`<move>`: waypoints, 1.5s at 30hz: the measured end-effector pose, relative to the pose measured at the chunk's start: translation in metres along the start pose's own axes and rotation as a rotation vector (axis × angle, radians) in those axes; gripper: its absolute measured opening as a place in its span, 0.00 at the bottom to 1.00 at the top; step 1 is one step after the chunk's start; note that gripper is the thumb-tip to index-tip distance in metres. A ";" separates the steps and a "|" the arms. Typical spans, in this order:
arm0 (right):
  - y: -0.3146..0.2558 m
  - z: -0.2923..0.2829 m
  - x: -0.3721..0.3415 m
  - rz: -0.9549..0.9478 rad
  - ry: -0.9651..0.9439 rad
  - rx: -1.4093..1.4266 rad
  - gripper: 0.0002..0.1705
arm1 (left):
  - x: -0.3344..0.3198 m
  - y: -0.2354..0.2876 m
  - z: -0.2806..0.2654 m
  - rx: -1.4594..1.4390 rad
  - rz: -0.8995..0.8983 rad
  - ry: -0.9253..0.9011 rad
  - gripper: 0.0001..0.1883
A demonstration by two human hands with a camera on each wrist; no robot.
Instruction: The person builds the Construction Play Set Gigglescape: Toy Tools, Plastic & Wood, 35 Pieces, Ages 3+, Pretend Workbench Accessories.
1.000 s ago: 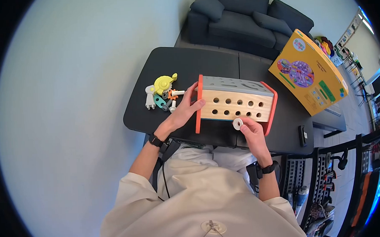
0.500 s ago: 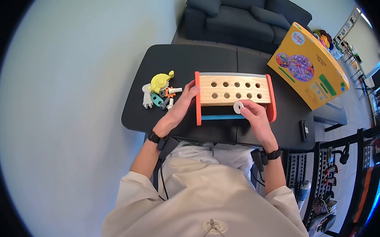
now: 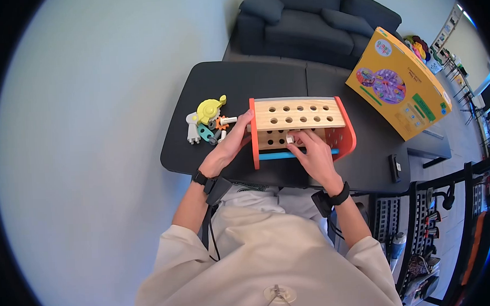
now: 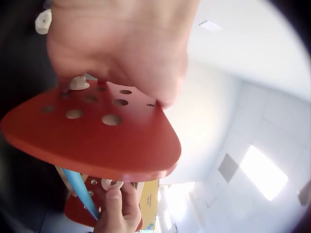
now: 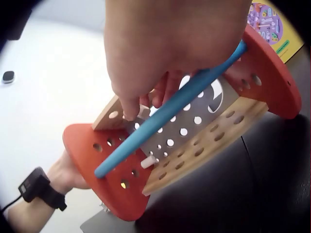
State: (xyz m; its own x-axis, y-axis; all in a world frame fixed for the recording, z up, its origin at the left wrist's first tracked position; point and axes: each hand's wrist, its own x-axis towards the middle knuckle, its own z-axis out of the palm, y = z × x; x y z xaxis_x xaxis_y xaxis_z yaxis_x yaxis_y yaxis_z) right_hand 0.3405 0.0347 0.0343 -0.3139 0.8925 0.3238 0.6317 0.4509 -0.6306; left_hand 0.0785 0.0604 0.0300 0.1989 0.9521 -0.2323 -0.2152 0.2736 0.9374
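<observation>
A toy box with wooden panels [image 3: 298,113], red ends and a blue rod [image 3: 272,156] stands tilted, its hollow side facing the person. The left hand [image 3: 231,145] grips the left red end [image 4: 97,141]. By its fingers, a white bolt head [image 4: 78,83] sits against the outer face, and a white shaft [image 5: 148,162] sticks out inside. Behind the blue rod, the right hand [image 3: 317,159] pinches a white nut [image 4: 111,184] inside the box, apart from that shaft.
Left of the box lie a yellow saw-like toy [image 3: 209,110], a white piece [image 3: 193,128], a teal piece [image 3: 205,133] and several small parts. A yellow carton [image 3: 399,83] stands at the right. A small black object [image 3: 394,168] lies near the table's right edge.
The box has tipped, so its grey top has turned away and its hollow side shows. With the nut, the right hand has moved left, from in front of the box into it.
</observation>
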 end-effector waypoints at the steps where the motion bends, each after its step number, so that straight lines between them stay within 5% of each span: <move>1: -0.002 0.002 0.002 -0.051 0.044 -0.024 0.14 | 0.002 -0.001 -0.001 -0.010 0.001 0.002 0.40; 6: 0.012 0.016 0.007 -0.149 0.094 -0.158 0.15 | 0.012 -0.027 -0.015 -0.063 -0.042 -0.034 0.33; 8: 0.012 0.018 0.007 -0.039 0.046 -0.251 0.17 | 0.008 -0.031 -0.014 -0.088 -0.001 -0.026 0.30; 12: 0.010 0.011 0.000 -0.059 0.052 -0.184 0.20 | 0.009 -0.042 -0.020 0.155 0.023 -0.016 0.28; 14: 0.002 0.005 -0.010 -0.418 0.280 -0.214 0.22 | 0.011 -0.045 -0.023 0.227 0.049 -0.035 0.32; 15: -0.004 0.004 -0.020 -0.424 0.245 -0.203 0.23 | 0.012 -0.047 -0.023 0.294 0.086 -0.018 0.32; 16: -0.006 0.005 -0.030 -0.423 0.238 -0.202 0.23 | 0.011 -0.050 -0.022 0.360 0.121 -0.003 0.32; 19: -0.011 0.004 -0.048 -0.232 -0.237 -0.056 0.18 | 0.016 -0.057 -0.024 0.424 0.160 0.009 0.31; 27: 0.023 0.037 -0.018 0.088 -0.341 -0.041 0.13 | 0.019 -0.069 -0.017 0.401 0.246 0.131 0.24; 28: 0.024 0.045 -0.014 0.082 -0.339 -0.040 0.13 | 0.022 -0.073 -0.019 0.417 0.255 0.152 0.22; 30: 0.036 0.068 -0.004 -0.192 0.030 -0.068 0.12 | 0.025 -0.078 -0.022 0.434 0.295 0.182 0.20; 35: 0.042 0.088 0.019 -0.235 0.073 -0.121 0.15 | 0.031 -0.083 -0.028 0.577 0.378 0.216 0.18; 37: 0.039 0.094 0.032 -0.060 0.012 -0.013 0.15 | 0.029 -0.081 -0.026 0.563 0.406 0.201 0.17; 45: 0.036 0.110 0.060 -0.057 -0.041 0.165 0.17 | 0.029 -0.074 -0.031 0.488 0.307 0.196 0.17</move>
State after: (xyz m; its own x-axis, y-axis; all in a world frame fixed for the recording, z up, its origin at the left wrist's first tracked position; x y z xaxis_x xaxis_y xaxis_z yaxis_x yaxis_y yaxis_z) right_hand 0.2664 0.1057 -0.0466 -0.3768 0.8637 0.3349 0.4882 0.4924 -0.7206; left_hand 0.0708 0.0720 -0.0544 0.0070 0.9977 0.0676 0.2376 -0.0674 0.9690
